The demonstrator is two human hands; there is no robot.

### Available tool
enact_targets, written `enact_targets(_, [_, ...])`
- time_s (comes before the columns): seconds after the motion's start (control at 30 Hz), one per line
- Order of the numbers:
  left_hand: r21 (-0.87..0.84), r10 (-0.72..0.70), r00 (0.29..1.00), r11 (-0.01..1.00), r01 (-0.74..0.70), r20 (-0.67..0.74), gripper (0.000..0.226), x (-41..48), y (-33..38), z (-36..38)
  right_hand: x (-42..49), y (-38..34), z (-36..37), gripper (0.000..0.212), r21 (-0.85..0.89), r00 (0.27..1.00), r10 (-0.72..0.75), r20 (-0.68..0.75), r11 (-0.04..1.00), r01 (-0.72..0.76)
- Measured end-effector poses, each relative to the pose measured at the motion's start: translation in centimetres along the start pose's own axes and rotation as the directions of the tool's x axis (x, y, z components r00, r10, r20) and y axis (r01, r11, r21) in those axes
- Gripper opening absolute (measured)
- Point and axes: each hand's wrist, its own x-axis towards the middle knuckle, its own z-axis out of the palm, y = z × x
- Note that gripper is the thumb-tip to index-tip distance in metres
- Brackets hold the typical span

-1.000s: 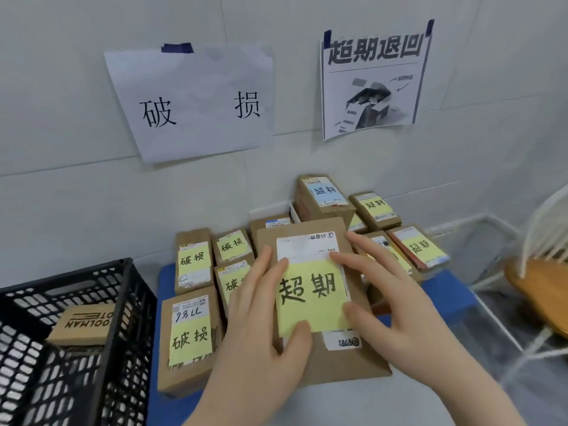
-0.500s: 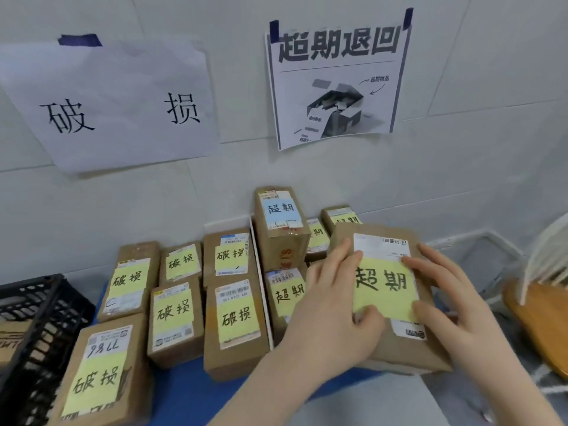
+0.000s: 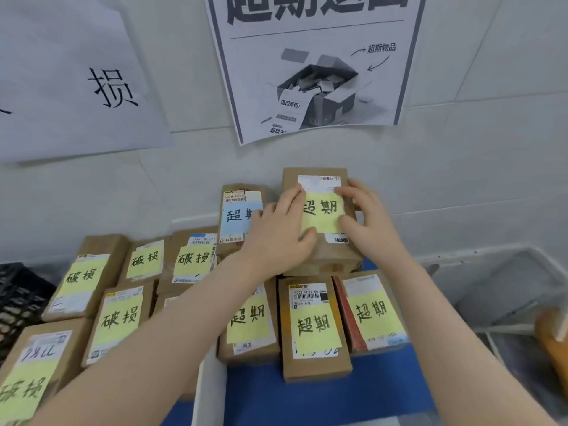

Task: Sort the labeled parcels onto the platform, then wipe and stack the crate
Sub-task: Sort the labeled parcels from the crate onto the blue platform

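The held parcel point(image 3: 330, 256) has travelled away from the front of the platform point(image 3: 307, 395) and now sits high at the back, close to the wall and just right of the parcel with the blue note point(image 3: 239, 215). Whether it rests on the boxes beneath it cannot be told. The left hand point(image 3: 276, 235) and right hand point(image 3: 368, 222) hold it from either side, fingers spread, bent and clamped on its labelled face and edges.

Five brown cardboard parcels marked 超期 show right of the white divider point(image 3: 209, 388): four with yellow paper notes, one with blue. Left of it, five rectangular boxes show yellow 破损 notes, and a sixth is mostly hidden by the left forearm. All carry white printed shipping labels.

Two paper sheets hang on the tiled wall: a handwritten sheet point(image 3: 76, 87) and a printed poster point(image 3: 313, 63). One black lattice crate point(image 3: 15, 302) stands at the left edge.
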Motion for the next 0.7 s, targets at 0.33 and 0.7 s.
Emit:
enact_targets(0.33, [0.107,-0.021,0.997,0.994,0.014,0.072,0.065,2.8,-3.9,3.3,4.2,4.1,3.9,0.047,-0.081,0.996,0.058,0.074,0.995,-0.052])
enact_targets(0.7, [0.195,-0.045,0.996,0.98,0.03,0.073,0.061,2.2,-3.6,4.1,4.1,3.8,4.1,0.042,-0.176,0.997,0.039,0.068,0.984,-0.026])
